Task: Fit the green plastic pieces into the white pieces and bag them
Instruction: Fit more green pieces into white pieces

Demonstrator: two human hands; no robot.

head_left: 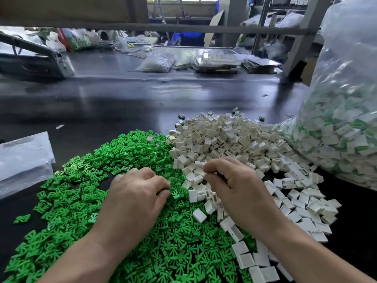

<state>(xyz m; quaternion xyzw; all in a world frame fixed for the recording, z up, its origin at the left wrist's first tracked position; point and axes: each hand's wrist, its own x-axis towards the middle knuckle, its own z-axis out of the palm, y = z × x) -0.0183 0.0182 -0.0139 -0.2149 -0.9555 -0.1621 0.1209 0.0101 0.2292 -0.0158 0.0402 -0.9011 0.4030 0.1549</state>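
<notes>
Right now, both hands low over the dark table [122, 99], palms down, at the seam where two heaps meet. L hand [138, 193] on the green pcs [85, 180], knuckles up, fingers curled under w/ tips buried in the heap near its right edge; cannot tell if anything pinched, tips hidden. R hand [230, 180] just beside it, not touching, over the near edge of the white pcs [224, 135]; thumb and forefinger drawn together, other fingers curled in, contents btw them hidden, so cannot tell what, if anything, held. Green pcs spread wide across near-left of table, flat forked shapes, running under both forearms. White pcs heaped to the right of the green, small hollow boxes, piled higher at the back, thinning to a loose scatter by R wrist and along R forearm; a few lying on top of the green at the seam. Lone white pc [150, 138] on far edge of green heap. Stray green pc [22, 218] at left, apart from heap. Big clear bag [346, 129] at far right, against the white heap, bulging w/ white-and-green pcs. Flat clear bags [22, 160] at left edge, just beside green heap. Farther back, small bag [157, 63] of pale bits, well apart from the work.
</notes>
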